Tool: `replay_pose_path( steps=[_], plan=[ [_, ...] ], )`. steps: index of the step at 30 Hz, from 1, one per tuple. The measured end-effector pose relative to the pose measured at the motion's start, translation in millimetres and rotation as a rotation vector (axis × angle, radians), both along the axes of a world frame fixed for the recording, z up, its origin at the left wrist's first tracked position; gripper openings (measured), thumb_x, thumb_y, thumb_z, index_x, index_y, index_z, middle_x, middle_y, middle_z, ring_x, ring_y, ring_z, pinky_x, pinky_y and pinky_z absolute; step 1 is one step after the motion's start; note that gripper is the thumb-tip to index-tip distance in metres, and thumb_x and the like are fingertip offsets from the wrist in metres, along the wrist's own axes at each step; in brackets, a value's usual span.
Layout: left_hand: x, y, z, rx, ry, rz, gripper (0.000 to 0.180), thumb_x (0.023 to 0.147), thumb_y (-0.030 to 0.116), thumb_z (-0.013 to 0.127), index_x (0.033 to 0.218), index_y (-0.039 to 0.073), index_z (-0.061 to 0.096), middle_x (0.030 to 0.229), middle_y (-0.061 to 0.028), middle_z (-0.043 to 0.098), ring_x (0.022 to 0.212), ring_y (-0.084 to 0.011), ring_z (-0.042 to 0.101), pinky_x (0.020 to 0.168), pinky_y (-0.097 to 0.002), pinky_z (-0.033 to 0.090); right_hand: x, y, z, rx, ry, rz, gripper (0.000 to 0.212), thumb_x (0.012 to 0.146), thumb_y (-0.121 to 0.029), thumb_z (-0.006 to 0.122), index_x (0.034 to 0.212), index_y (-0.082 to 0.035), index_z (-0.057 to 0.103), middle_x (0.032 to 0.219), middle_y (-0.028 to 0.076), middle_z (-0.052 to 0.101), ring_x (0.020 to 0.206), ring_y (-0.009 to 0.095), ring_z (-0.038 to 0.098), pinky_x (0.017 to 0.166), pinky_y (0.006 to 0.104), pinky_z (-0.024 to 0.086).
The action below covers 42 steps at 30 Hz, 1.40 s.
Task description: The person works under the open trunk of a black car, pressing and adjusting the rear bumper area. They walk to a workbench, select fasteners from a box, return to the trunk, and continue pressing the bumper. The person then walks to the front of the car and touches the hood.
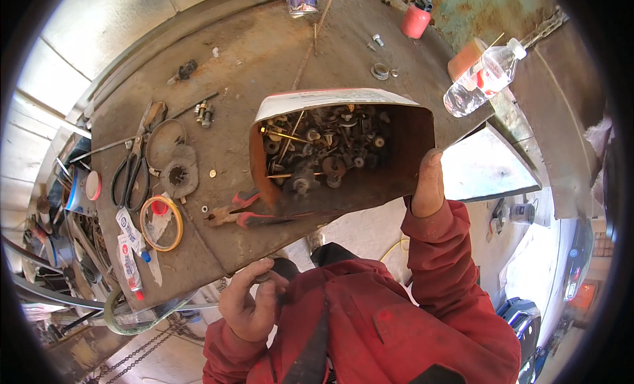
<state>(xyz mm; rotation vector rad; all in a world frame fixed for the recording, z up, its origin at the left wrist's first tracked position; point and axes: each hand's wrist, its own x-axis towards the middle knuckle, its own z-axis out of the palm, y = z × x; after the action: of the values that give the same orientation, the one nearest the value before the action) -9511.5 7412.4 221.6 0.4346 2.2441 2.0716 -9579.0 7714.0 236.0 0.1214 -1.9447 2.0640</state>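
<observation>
A: From the head view, where is the container held?
B: The open container (343, 209) is held tipped by the right hand (430, 186), its mouth turned toward the wearer, at the near edge of the bench (264, 60). Whether its weight is borne by the bench cannot be told.

A: And each grip?
B: The right grip is clasped on the container's corner, the thumb laid over the rim. At the left hand (249, 301), away from the container, thumb and fingers are drawn close; something small may be pinched there, but that cannot be told for sure.

A: What could go wrong?
B: If the container were tilted further, the loose fasteners (330, 146) could be spilled over the edge. Since only one corner is seen to be gripped, the container could also be twisted by its load.

A: What can be counted?
B: One container, one pair of scissors (137, 151), one pair of pliers (249, 219), one yellow ring (180, 227), one clear bottle (485, 80) and two tubes (129, 264). The fasteners are too jumbled to be counted.
</observation>
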Motion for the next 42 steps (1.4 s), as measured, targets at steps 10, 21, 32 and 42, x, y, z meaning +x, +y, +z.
replay_pose_path(
  steps=[10, 21, 32, 42],
  plan=[
    [1.7, 15.0, 24.3, 0.133, -0.123, 0.109, 0.011, 0.098, 0.008, 0.051, 0.101, -0.002, 0.054, 0.083, -0.0120, 0.063, 0.067, -0.0133, 0.060, 0.064, -0.0254, 0.048, -8.5, 8.3, -3.6, 0.139, 0.087, -0.005, 0.093, 0.099, -0.069, 0.030, 0.153, 0.006, 0.024, 0.149, 0.020, 0.043, 0.138, 0.028, 0.042, 0.115, 0.0389, 0.030],
    [-77.6, 68.8, 110.2, -1.096, 0.693, 0.021, 0.007, 0.082, 0.014, 0.063, 0.083, 0.007, 0.062, 0.078, -0.0048, 0.060, 0.068, -0.0199, 0.060, 0.059, -0.0318, 0.045, -5.1, 14.5, -10.7, 0.360, 0.217, -0.181, 0.078, 0.103, -0.058, 0.033, 0.147, 0.006, 0.040, 0.139, 0.025, 0.051, 0.129, 0.037, 0.049, 0.111, 0.0422, 0.033],
    [-127.5, 114.5, 83.3, -1.803, 0.904, -0.016, 0.008, 0.070, 0.013, 0.067, 0.063, 0.016, 0.071, 0.063, -0.0024, 0.065, 0.064, -0.0212, 0.068, 0.056, -0.0362, 0.048, -1.1, 17.6, -0.3, 0.475, 0.243, -0.224, 0.071, 0.103, -0.053, 0.039, 0.146, 0.003, 0.043, 0.138, 0.023, 0.053, 0.127, 0.041, 0.048, 0.111, 0.0457, 0.033],
    [-131.9, 108.9, 82.6, -1.733, 0.958, -0.093, 0.008, 0.070, 0.012, 0.067, 0.063, 0.014, 0.069, 0.064, -0.0066, 0.066, 0.064, -0.0223, 0.068, 0.057, -0.0370, 0.049, -2.6, 18.4, 0.4, 0.481, 0.220, -0.196, 0.071, 0.104, -0.053, 0.037, 0.147, 0.003, 0.042, 0.140, 0.022, 0.052, 0.129, 0.040, 0.047, 0.111, 0.0454, 0.033]
  ],
)
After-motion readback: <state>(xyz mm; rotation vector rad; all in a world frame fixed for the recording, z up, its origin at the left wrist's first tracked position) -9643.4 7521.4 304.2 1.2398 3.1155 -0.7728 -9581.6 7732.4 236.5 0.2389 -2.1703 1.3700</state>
